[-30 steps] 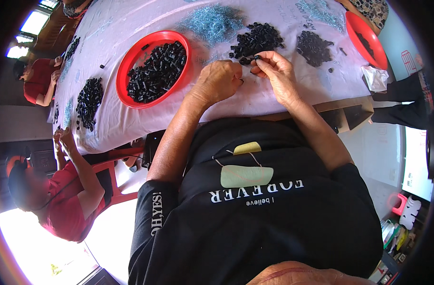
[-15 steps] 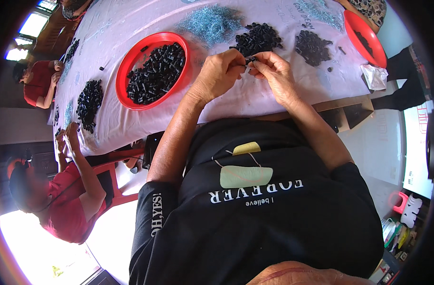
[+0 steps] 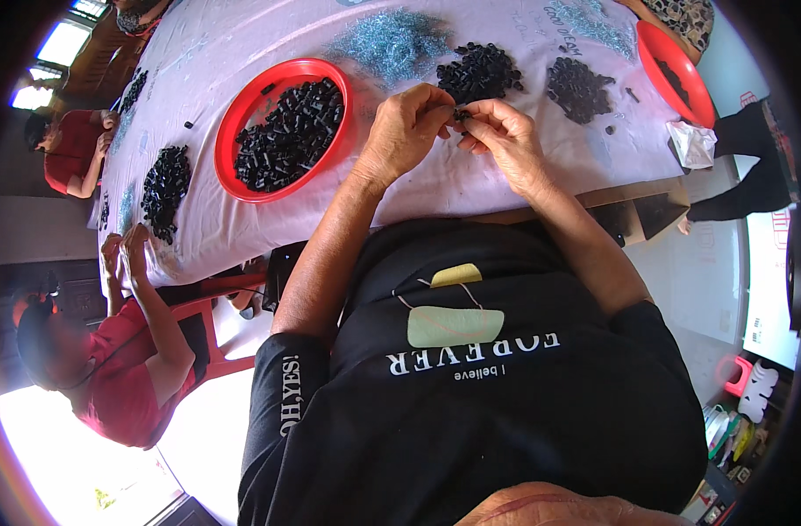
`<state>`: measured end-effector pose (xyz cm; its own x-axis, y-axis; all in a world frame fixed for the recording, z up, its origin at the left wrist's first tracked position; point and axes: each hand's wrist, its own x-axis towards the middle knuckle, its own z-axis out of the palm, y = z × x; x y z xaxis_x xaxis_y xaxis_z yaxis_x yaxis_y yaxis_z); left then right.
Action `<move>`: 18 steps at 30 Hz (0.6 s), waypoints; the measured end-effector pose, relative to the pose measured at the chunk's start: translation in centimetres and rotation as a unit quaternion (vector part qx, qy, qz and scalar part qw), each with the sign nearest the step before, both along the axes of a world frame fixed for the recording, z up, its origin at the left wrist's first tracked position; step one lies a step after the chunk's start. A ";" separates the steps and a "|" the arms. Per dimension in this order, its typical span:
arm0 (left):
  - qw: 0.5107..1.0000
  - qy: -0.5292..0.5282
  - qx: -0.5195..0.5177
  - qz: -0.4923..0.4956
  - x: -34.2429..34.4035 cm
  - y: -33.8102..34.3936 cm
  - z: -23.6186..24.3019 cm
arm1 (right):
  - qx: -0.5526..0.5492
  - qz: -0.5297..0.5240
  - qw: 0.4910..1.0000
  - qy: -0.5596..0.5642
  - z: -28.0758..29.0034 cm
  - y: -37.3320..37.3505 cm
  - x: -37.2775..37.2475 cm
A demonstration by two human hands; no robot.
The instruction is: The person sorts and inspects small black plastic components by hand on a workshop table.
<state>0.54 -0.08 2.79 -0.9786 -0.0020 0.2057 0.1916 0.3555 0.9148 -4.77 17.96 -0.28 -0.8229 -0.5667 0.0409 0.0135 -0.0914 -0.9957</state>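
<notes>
Both my hands meet above the cloth-covered table (image 3: 330, 215), fingertips almost touching. My left hand (image 3: 406, 130) is closed in a pinch, and so is my right hand (image 3: 505, 140). A small black piece (image 3: 461, 116) shows between their fingertips; its exact shape is partly hidden by the fingers. Just beyond my hands lies a heap of short black tubular pieces (image 3: 479, 72). Left of that spreads a pile of small clear bluish pieces (image 3: 391, 42), too fine to make out singly. A flatter pile of dark pieces (image 3: 579, 89) lies to the right.
A red basin (image 3: 220, 145) of black tubular pieces stands left of my arms. Another red basin (image 3: 694, 96) is at the right edge, beside crumpled white paper (image 3: 691, 145). Another black heap (image 3: 164, 188) lies left, near a seated person in red (image 3: 124, 381).
My hands stay together and the fingers have shifted slightly around the small black piece. At the far right, a person's dark-clothed leg has moved.
</notes>
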 end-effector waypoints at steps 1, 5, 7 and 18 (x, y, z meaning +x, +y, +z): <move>1.000 -0.012 0.014 0.002 0.0 0.1 0.1 | 0.000 0.000 1.000 0.000 0.0 0.0 0.0; 0.999 -0.032 0.017 0.003 0.1 0.3 0.2 | -0.003 0.002 1.000 0.003 0.0 0.0 0.1; 1.000 -0.021 -0.003 0.002 0.2 0.3 0.2 | -0.004 0.002 1.000 0.003 0.0 0.0 0.1; 1.000 -0.006 -0.023 0.014 0.2 0.4 0.3 | -0.015 -0.015 1.000 -0.006 -0.5 -0.2 0.0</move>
